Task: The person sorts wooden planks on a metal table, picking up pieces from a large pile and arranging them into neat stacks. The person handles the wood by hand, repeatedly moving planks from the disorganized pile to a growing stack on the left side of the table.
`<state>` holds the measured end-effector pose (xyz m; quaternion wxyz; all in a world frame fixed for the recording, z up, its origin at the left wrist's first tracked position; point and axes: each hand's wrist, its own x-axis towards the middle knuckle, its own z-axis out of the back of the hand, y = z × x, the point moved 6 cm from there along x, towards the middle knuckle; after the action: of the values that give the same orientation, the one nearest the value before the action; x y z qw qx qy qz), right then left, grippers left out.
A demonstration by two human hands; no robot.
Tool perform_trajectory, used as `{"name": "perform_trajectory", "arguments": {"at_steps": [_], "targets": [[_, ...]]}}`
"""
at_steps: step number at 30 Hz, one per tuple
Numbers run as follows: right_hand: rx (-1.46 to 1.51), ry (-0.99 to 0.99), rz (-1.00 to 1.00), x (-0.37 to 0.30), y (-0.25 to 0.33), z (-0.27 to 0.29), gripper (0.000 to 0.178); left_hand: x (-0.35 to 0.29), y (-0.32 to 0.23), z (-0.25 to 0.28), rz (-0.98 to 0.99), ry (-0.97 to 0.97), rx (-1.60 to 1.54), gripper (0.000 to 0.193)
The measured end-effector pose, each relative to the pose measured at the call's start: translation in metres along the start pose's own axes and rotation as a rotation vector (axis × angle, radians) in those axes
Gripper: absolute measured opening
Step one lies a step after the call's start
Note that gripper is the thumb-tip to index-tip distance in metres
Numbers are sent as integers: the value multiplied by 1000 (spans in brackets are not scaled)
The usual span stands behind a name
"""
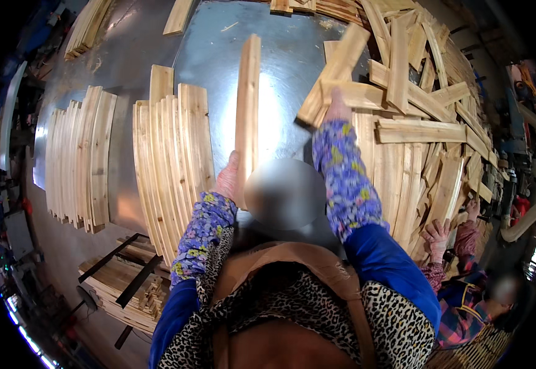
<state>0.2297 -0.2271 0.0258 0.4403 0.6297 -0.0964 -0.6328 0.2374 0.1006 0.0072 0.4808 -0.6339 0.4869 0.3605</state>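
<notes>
My left hand [227, 178] is closed around the lower part of a long, narrow pale wooden board [248, 104], which points away from me over the metal table. My right hand [338, 109] reaches forward to the left side of a loose heap of boards. It touches the boards where a slanted wooden board [349, 52] crosses a board lying sideways [363, 96]. The fingers of that hand are smeared and partly hidden, so their grip does not show. A blurred round patch covers part of the view close to my body, beside the left hand's board.
Boards stand in rows on the metal table [212, 37]: a near-left row [169, 160] and a farther-left row [83, 160]. More boards [126, 283] lie on a rack below left. At right, a co-worker's hands [437, 237] are by the heap [422, 92].
</notes>
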Motion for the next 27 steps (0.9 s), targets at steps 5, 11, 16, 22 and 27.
{"name": "perform_trajectory", "arguments": {"at_steps": [5,11,16,22,27], "targets": [[-133,340,302,-86,-152,73,74,50,31,18,-97,334,143,86],[28,553,182,-157,-195,91,58,33,89,-7,-28,417,-245,79],[-169,483,255,-161,-183,135,56,21,59,0,-171,387,76,59],[-485,377,508,-172,-215,153,71,-76,19,16,-424,-336,1091,77],[-1044,467,467,-218,-249,97,72,-116,57,65,-584,-412,1508,81]]}}
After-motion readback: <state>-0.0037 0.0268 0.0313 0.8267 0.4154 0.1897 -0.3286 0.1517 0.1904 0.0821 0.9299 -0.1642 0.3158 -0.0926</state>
